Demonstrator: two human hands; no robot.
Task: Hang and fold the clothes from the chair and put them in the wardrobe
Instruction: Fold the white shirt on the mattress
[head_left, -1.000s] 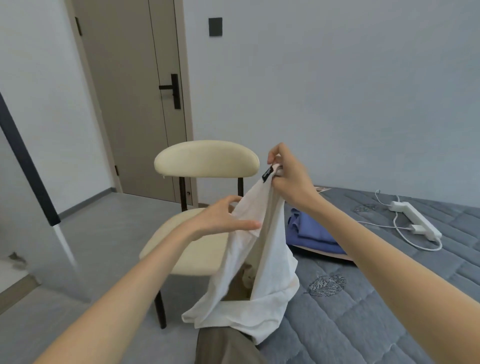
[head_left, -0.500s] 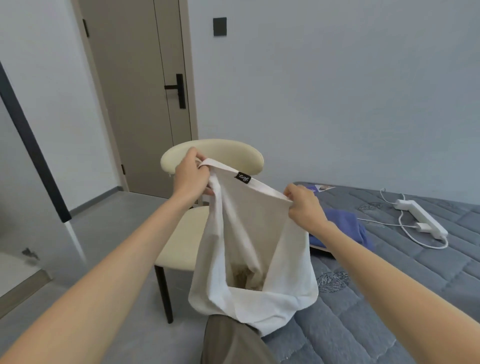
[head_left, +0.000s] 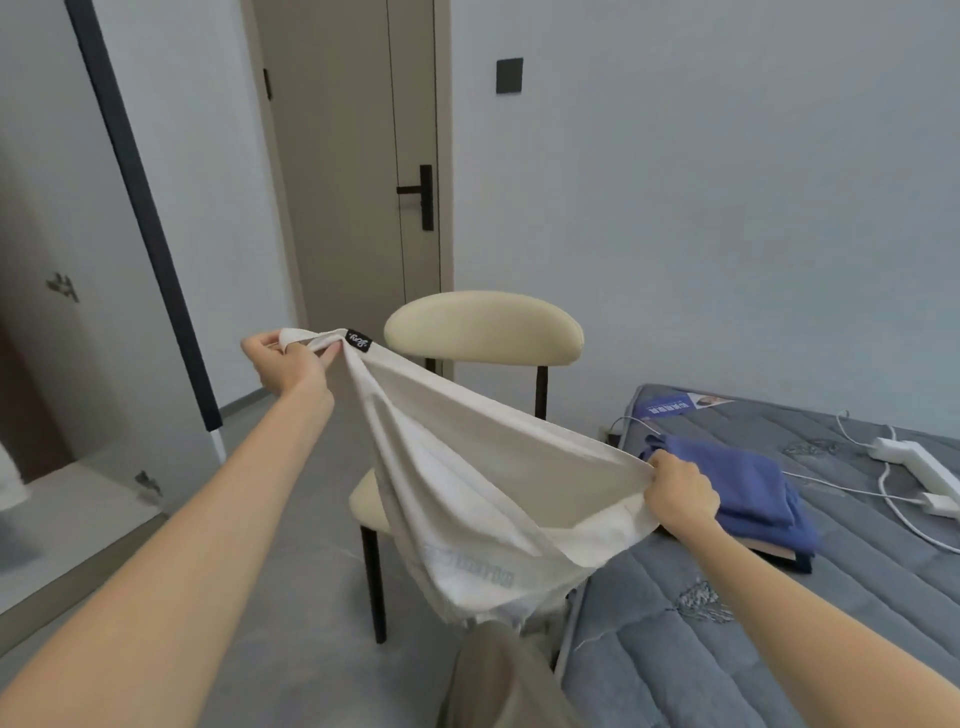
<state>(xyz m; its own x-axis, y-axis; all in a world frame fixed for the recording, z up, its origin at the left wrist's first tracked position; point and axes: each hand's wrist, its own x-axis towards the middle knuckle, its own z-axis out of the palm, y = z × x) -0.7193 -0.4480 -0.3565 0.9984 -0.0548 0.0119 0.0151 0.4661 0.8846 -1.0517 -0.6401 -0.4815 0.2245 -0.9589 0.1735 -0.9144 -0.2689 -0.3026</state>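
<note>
Head view. Left grip (head_left: 288, 364), at 10 o'clock from frame centre, pinches one end of the top edge of the white garment (head_left: 467, 467), just beside its black tag (head_left: 357, 340); the fabric loops over one finger. Right grip (head_left: 680, 493), at 4 o'clock, is clenched round the opposite end of the same edge. The edge is stretched between the two, sloping down toward 4 o'clock. The rest hangs in front of the cream chair (head_left: 483, 327). Faint printing shows through the cloth. Folded blue clothes (head_left: 748, 483) lie on the grey bed (head_left: 727, 649) at 3 o'clock, just beyond the right grip. A white power strip (head_left: 914, 462) lies farther out, near the frame edge. Closed door (head_left: 353, 156) at 12 o'clock.
</note>
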